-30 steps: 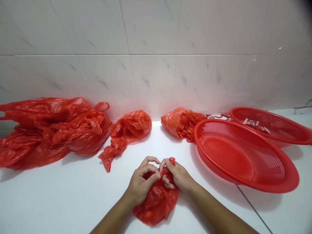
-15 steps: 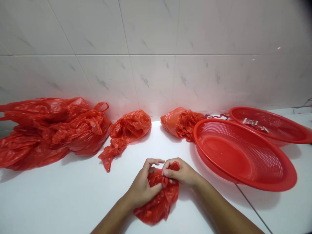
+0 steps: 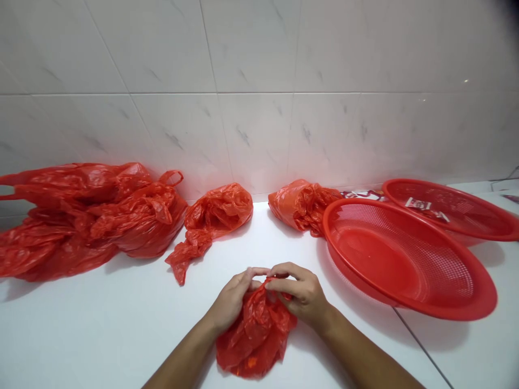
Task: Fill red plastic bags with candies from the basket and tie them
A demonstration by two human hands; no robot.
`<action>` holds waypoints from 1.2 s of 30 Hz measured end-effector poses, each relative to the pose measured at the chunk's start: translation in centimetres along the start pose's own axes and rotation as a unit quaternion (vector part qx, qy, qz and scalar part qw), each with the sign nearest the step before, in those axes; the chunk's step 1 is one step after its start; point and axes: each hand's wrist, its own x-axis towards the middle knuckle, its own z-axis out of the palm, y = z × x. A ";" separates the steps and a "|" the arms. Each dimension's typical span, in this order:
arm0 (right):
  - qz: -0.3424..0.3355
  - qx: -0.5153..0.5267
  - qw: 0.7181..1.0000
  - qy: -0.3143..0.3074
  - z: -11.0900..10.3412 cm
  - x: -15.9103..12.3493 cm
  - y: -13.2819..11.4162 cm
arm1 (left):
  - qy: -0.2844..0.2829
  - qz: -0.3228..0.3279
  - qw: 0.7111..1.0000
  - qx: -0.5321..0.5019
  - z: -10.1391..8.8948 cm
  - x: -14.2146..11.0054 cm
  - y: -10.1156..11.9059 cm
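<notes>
Two hands at one red plastic bag [image 3: 255, 343], two red baskets [image 3: 377, 259] to the right.
The bag rests on the tabletop [image 3: 101, 335], front centre. The right hand [image 3: 304, 294] has a narrow grip, fingertips pinching the bag's gathered top; the left hand [image 3: 231, 302] curls against its left side, how tightly I cannot tell. Behind lie two crumpled bags [image 3: 221, 208], apart, and left a heap of bags [image 3: 93, 216], number unclear.

i see a bare left grip [image 3: 230, 302] from where i'm standing, and an equally bare right grip [image 3: 305, 294], both with slender fingers [image 3: 288, 269], then narrow uncovered wrists [image 3: 324, 320] and bare forearms [image 3: 182, 352] broadening further back.
</notes>
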 end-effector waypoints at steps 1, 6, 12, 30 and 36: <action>-0.006 -0.001 1.000 -0.003 0.0 0.0 -0.1 | -0.016 0.000 1.000 0.000 0.0 0.0 0.0; -0.037 0.004 0.999 -0.005 0.1 0.1 -0.2 | -0.052 0.006 0.998 -0.017 -0.3 -0.1 0.2; 0.005 -0.034 0.999 0.020 -0.3 0.4 -0.5 | 0.007 0.064 0.998 -0.006 -1.0 -0.1 0.4; 0.393 0.493 0.774 0.050 -1.2 1.6 0.4 | 0.114 0.131 0.942 -0.287 -3.7 0.5 2.4; 0.552 0.387 0.732 0.100 -2.5 1.5 4.0 | 0.205 0.130 0.944 -0.224 -6.6 1.6 1.9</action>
